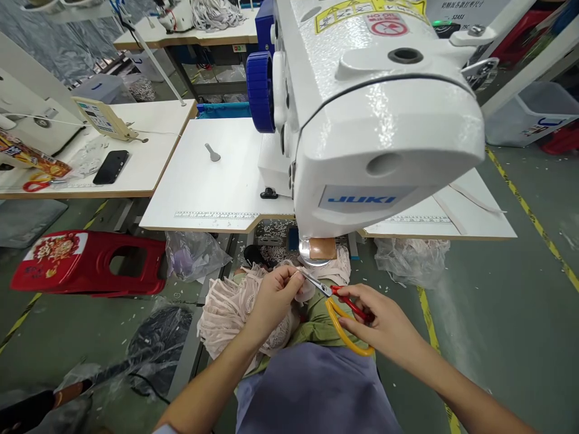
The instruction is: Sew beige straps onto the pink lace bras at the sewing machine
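My right hand (377, 316) grips a pair of scissors (337, 295) with one red and one yellow handle loop. Their blades point left, reaching to the fingertips of my left hand (275, 301). That hand is pinched on pale pink lace fabric (306, 290); the exact bit between the fingertips is too small to make out. A thick bundle of pale pink lace pieces (226, 307) lies on my lap beside my left forearm. Just above both hands is the head of a white JUKI sewing machine (384, 138).
A white table (212, 175) with a printed ruler edge surrounds the machine. On the left table are a black phone (111, 167), orange-handled scissors (38, 182) and a control box (102, 119). A red stool (90, 263) stands at left. Plastic bags (411, 262) hang under the table.
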Available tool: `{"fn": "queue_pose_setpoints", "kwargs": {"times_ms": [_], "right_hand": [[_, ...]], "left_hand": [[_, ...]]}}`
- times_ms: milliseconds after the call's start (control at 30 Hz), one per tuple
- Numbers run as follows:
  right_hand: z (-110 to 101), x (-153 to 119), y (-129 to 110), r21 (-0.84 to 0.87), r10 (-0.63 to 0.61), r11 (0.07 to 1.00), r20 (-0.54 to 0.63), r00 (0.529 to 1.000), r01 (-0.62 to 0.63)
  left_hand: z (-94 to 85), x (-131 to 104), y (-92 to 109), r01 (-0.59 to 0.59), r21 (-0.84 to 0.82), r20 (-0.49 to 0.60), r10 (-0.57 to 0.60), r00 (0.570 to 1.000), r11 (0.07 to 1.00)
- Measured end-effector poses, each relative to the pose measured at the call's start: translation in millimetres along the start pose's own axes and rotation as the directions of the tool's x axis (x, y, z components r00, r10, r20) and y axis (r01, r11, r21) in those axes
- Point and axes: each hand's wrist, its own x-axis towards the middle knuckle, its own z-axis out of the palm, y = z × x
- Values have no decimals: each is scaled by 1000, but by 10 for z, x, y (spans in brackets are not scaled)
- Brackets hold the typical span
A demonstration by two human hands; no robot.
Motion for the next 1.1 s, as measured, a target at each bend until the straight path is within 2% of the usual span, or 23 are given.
{"fn": "queue_pose_setpoints", "kwargs": {"times_ms": [167,333,567,700,833,900,967,1100], "right_hand": [[-31,-74,35,32,37,999,-1,999,-37],[-14,-143,141,45,-21,999,-35,999,23],[-76,-62,5,47,45,998,28,999,-46],[-68,-23,8,58,98,993,39,994,-101],[-63,-21,21,59,77,995,31,997,-79],[-72,-51,25,61,64,996,14,998,-65],[-96,-110,63,57,71,996,-8,997,-71],[-240,-179,299,-28,90,996,4,996,-90]], "left_hand": [[35,-21,-19,10,12,-44,-10,999,1000],[101,-17,-79,42,-28,-34,-43,998,999],[152,-13,-113,16,2,-67,-16,998,1000],[136,-22,-92,19,50,-60,-16,998,999],[121,-35,-53,33,42,-49,-31,998,999],[119,-39,-41,44,-2,-50,-44,998,999],[119,-42,-38,72,-136,-52,-79,995,988],[122,-47,-42,130,-389,-31,-154,988,912]]}}
